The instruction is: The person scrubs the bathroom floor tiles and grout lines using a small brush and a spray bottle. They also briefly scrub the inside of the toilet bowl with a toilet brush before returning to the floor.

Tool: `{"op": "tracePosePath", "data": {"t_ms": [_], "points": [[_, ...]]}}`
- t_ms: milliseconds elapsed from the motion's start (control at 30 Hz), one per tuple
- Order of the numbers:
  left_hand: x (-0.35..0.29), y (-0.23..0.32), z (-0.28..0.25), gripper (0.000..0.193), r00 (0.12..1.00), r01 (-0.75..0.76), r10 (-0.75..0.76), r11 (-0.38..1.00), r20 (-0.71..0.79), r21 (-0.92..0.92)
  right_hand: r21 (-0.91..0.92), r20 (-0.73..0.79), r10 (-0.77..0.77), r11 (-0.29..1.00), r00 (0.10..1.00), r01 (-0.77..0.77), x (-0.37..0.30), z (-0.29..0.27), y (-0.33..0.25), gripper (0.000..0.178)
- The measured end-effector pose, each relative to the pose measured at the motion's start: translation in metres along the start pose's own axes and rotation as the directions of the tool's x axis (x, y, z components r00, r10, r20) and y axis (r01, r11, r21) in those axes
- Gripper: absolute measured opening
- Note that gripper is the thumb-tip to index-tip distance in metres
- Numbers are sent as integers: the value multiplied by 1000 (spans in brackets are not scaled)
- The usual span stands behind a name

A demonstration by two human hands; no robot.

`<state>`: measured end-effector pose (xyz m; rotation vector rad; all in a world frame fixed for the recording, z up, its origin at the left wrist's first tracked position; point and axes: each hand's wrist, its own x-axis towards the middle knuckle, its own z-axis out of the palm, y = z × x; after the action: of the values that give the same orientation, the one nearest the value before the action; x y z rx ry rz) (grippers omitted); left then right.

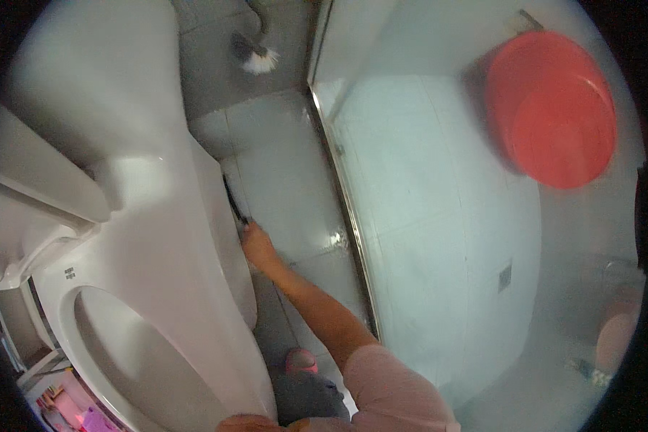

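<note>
A thin dark stick [233,199] is beside the side wall of the white toilet [222,237], over the grey tiled floor [281,165]; whether its far end touches the toilet or the tiles cannot be told. The right hand [258,243] has its fingers clamped on the near end of the stick, with the bare forearm running back to a pale pink sleeve [392,389]. The left hand [246,423] shows only in part at the lower edge, near the toilet's rim, and the state of its fingers cannot be told. A raised lid [43,169] stands at the toilet's back. Below the right forearm are a pink slipper [302,360] and dark grey clothing [306,397]. Farther off, a brush [258,59] with white bristles is near the top. A metal rail [349,216] edges a glass panel; beyond it are a red tub [554,108] and a square drain [505,275]. Pink and purple items [75,410], too blurred to name, are at lower left.
</note>
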<state>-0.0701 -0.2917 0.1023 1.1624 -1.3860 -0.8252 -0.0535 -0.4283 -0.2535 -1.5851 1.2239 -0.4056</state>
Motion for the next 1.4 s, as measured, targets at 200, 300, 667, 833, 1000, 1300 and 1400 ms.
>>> {"op": "tracePosePath", "data": {"t_ms": [200,300,667,833,1000,1300,1400], "points": [[-4,7,-4,22,1000,12,-12,1000,2,16,37,235,148,986,961,-161,-71,-10,1,29],[-5,2,-9,26,999,23,-23,999,28,23,-166,387,119,984,914,-58,-147,-16,37,32],[-13,3,-4,29,1000,19,-16,988,-22,152,-88,-59,6,996,998,-12,-28,-6,0,33],[-16,6,-16,28,987,21,-42,991,153,135,-262,-242,127,946,962,-191,5,-69,-1,41],[-33,5,-9,23,979,80,-123,965,163,248,-501,-456,53,810,889,-305,-27,-126,26,46],[-9,14,-8,21,960,132,-209,924,187,358,-211,-293,286,911,912,-353,-74,-152,29,42],[-10,18,1,23,976,42,-137,881,169,471,-256,-353,172,928,920,-272,-183,-143,72,43]]}}
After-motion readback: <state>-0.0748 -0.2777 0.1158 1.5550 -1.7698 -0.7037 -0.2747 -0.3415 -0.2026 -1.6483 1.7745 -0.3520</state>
